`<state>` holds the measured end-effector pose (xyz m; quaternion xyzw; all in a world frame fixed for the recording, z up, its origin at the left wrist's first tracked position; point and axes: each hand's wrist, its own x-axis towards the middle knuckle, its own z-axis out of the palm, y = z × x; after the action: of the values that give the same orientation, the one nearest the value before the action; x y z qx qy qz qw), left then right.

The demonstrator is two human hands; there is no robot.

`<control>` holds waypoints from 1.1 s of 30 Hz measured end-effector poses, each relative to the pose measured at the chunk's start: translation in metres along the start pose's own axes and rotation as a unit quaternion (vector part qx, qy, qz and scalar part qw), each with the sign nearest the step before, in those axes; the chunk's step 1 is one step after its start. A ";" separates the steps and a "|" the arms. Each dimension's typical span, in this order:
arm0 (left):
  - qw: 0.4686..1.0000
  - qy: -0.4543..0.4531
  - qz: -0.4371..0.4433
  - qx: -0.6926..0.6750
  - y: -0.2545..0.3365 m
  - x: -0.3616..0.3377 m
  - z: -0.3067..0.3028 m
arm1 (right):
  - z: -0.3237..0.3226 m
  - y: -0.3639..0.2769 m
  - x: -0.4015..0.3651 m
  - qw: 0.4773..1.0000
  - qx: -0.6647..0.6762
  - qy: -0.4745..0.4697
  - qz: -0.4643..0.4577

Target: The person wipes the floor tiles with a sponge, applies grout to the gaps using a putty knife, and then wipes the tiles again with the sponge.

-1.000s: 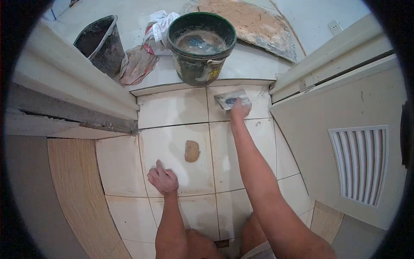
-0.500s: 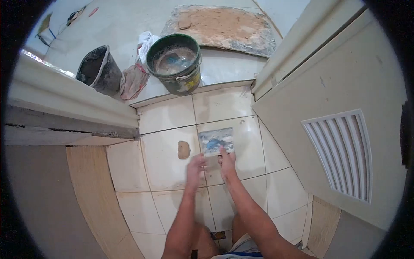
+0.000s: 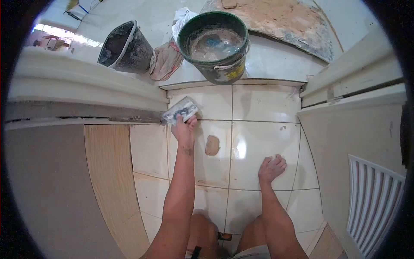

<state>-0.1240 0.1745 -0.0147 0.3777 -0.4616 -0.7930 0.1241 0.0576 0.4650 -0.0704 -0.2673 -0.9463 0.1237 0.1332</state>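
Note:
My left hand (image 3: 185, 131) grips a flat rectangular plate (image 3: 184, 108), smeared white, grey and blue. The plate is tilted against the floor beside the foot of the left door frame (image 3: 142, 116). My fingers wrap its near edge, with the thumb on its face. Between my arms, a tan sponge-like block (image 3: 212, 145) lies on the tiled floor (image 3: 263, 142). My right hand (image 3: 272, 167) is down by the tiles to the right, fingers curled in and nothing visible in it.
A green bucket (image 3: 212, 67) of murky water stands on the raised sill ahead. Left of it are a crumpled cloth (image 3: 166, 61) and a dark, dirty bucket (image 3: 133, 54). A mud-caked board (image 3: 276, 19) lies behind. A door with a louvred vent (image 3: 374, 203) is on the right.
The plate has passed from my right hand to my left and moved left to the door frame. My right hand has moved right, to the floor. The view has shifted.

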 end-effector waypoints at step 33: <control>0.982 0.007 -0.160 0.098 -0.118 -0.066 0.140 | 0.010 0.008 -0.004 0.999 -0.008 -0.033 -0.005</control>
<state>-0.1607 0.3634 -0.0396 0.4626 -0.4697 -0.7509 -0.0392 0.0617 0.4676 -0.0828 -0.2598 -0.9525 0.1239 0.0999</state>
